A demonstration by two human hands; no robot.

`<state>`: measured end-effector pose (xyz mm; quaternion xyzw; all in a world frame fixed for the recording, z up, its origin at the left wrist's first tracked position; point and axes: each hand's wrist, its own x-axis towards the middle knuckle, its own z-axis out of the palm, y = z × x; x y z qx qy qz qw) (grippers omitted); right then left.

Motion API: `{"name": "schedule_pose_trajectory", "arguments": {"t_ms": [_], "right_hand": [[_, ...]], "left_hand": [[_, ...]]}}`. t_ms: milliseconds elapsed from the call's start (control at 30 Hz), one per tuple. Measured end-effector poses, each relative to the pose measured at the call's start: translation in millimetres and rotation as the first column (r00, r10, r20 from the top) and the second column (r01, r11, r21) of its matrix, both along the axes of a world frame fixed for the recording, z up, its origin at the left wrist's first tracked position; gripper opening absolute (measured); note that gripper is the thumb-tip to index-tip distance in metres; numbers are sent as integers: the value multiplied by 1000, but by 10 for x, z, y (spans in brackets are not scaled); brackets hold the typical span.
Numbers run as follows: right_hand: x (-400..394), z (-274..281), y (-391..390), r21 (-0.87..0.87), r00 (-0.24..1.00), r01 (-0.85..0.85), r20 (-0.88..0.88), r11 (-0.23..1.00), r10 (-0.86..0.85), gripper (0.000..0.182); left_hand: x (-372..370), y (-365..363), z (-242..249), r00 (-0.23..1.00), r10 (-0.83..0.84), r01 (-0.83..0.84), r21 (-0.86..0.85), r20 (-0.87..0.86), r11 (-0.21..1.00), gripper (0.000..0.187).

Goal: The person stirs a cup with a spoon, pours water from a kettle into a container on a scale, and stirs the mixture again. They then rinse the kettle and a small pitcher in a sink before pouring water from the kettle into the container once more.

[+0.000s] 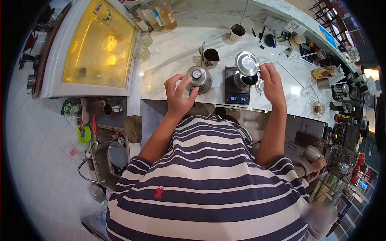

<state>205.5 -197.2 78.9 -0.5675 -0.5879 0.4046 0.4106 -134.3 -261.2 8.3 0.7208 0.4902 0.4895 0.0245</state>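
My left hand (179, 95) is beside the steel kettle (203, 84), its fingers spread and curved around the near side of the black-knobbed lid. My right hand (272, 82) has its fingers closed at the edge of a round metal lid (247, 63), tilted over a small metal pot (242, 81). Something dark shows inside that pot, which stands on a black digital scale (230, 90) with a lit blue display. Just behind the kettle is a metal pitcher (210, 57) with dark contents.
A white cup (237, 33) with dark contents stands farther back. Bottles (164, 18) line the back left beside a yellow-lit cabinet (100, 48). Pens, scissors and a calculator (306, 52) lie at right. A sink (116, 154) is at left; another person's hand (319, 164) shows at lower right.
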Motion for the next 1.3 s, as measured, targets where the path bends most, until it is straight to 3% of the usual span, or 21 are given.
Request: {"name": "schedule_pose_trajectory", "arguments": {"t_ms": [167,367,600,1000,1300], "right_hand": [[669,-501,363,-106,982,-165,78,981,174,24],[755,-599,543,-108,899,-393,164,913,407,25],[731,-542,646,-195,857,-461,154,865,492,28],[674,-492,682,-145,811,-480,305,866,500,28],[679,-435,763,-201,784,-489,325,848,529,28]], "left_hand": [[288,-98,-59,995,93,-95,-92,-31,991,58],[597,-134,-179,978,203,-198,-115,37,973,57],[751,-79,-125,972,233,-225,-158,35,961,56],[884,25,-107,966,254,-245,-157,41,957,56],[900,12,-120,963,270,-266,-161,7,951,56]]}}
